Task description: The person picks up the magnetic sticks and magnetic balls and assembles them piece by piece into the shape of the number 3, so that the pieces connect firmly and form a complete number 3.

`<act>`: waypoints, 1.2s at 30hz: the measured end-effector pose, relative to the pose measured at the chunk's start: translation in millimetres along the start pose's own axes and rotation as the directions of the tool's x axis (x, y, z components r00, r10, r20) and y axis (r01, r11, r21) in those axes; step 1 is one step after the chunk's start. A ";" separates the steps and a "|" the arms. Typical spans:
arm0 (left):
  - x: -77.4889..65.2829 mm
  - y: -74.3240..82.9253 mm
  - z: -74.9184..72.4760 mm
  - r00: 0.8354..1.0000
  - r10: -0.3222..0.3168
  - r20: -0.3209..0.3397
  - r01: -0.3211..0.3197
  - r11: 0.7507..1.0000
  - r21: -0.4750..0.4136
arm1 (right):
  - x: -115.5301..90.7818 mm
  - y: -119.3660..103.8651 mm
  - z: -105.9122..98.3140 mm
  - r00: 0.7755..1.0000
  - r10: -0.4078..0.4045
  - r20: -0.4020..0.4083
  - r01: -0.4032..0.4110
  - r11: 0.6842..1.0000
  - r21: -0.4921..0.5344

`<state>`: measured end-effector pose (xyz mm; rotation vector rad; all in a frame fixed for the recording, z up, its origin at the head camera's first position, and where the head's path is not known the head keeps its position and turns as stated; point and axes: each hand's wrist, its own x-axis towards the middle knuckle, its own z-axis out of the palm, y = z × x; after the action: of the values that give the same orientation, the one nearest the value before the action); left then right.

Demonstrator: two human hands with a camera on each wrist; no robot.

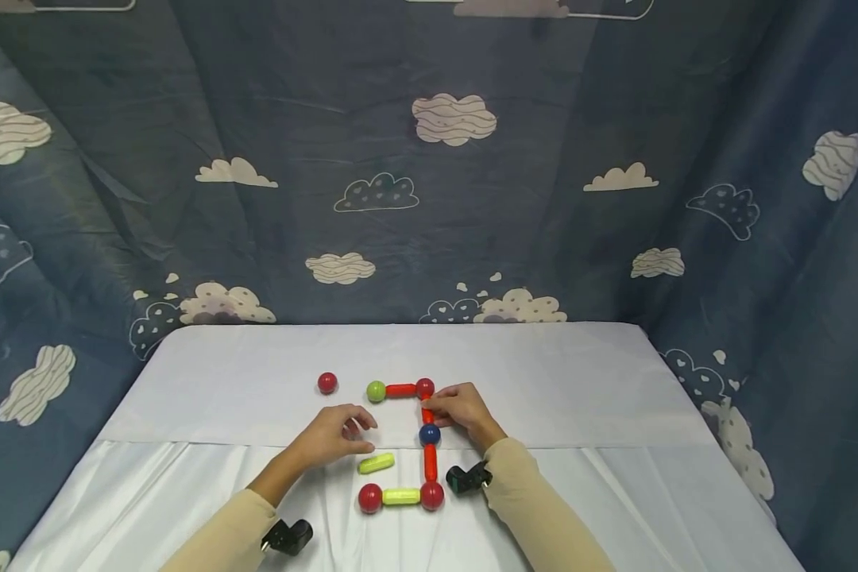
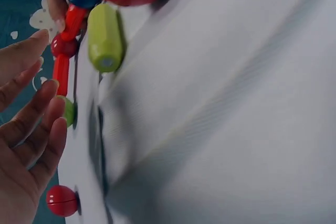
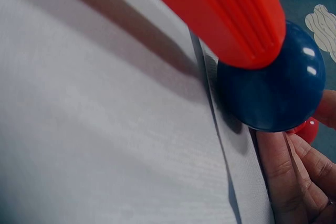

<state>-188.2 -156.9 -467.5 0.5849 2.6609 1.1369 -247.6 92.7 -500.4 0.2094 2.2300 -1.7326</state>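
A chain of balls and rods lies on the white cloth. From a green ball (image 1: 376,392) it runs along a red rod to a red ball (image 1: 425,388). Another red rod (image 1: 427,415) leads down to a blue ball (image 1: 430,434), then a lower red rod (image 1: 430,462), a red corner ball (image 1: 432,496), a yellow-green rod (image 1: 401,496) and a red end ball (image 1: 370,498). My right hand (image 1: 461,409) pinches the upper red rod, partly covering it. My left hand (image 1: 334,434), fingers loosely bent and holding nothing, hovers beside a loose yellow-green rod (image 2: 106,38).
A single red ball (image 1: 327,383) lies apart, left of the green ball. Black wrist cameras, left (image 1: 288,538) and right (image 1: 469,479), sit on the sleeves. Behind the white-covered table (image 1: 579,381) hangs a dark cloud-print curtain (image 1: 529,214).
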 end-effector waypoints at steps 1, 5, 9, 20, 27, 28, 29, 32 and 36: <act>-1.8 -0.3 2.5 1.000 -0.003 0.018 0.004 1.000 -0.012 | -0.2 0.4 -0.5 1.000 0.005 -0.003 -0.005 1.000 0.004; -7.0 -1.4 11.5 0.998 0.009 0.056 -0.007 0.999 -0.041 | -1.2 1.3 -1.8 1.000 0.005 -0.008 -0.005 1.000 0.003; -10.4 -2.0 17.6 0.997 0.031 0.066 -0.030 0.999 -0.015 | -1.7 2.1 -1.6 1.000 0.000 0.000 0.000 1.000 0.019; -11.3 -2.0 25.3 0.996 -0.006 0.087 0.003 0.999 0.033 | -0.5 3.5 0.6 1.000 -0.012 0.000 0.012 1.000 0.025; -9.5 -3.7 24.4 0.997 0.028 0.071 -0.033 0.997 0.063 | -1.0 1.4 -0.1 1.000 -0.007 -0.003 0.007 1.000 0.014; -9.0 -4.3 24.3 0.997 0.033 0.065 -0.037 0.997 0.066 | -1.0 1.6 -0.1 1.000 -0.011 0.002 0.011 1.000 0.016; -8.7 -4.7 23.9 0.998 0.036 0.060 -0.040 0.997 0.066 | -0.9 1.7 -0.1 1.000 -0.010 0.005 0.010 1.000 0.022; -7.0 -5.4 22.9 0.998 0.045 0.041 -0.047 0.997 0.061 | -0.1 1.6 0.0 1.000 -0.011 0.007 0.011 1.000 0.021; -3.4 -5.0 21.1 0.999 0.028 0.029 -0.029 0.999 0.043 | 0.0 1.1 0.4 1.000 -0.006 0.003 0.006 1.000 0.006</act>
<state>-179.7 -147.7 -485.5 0.6438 2.6674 1.0719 -247.2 92.6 -501.4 0.2025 2.2259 -1.7417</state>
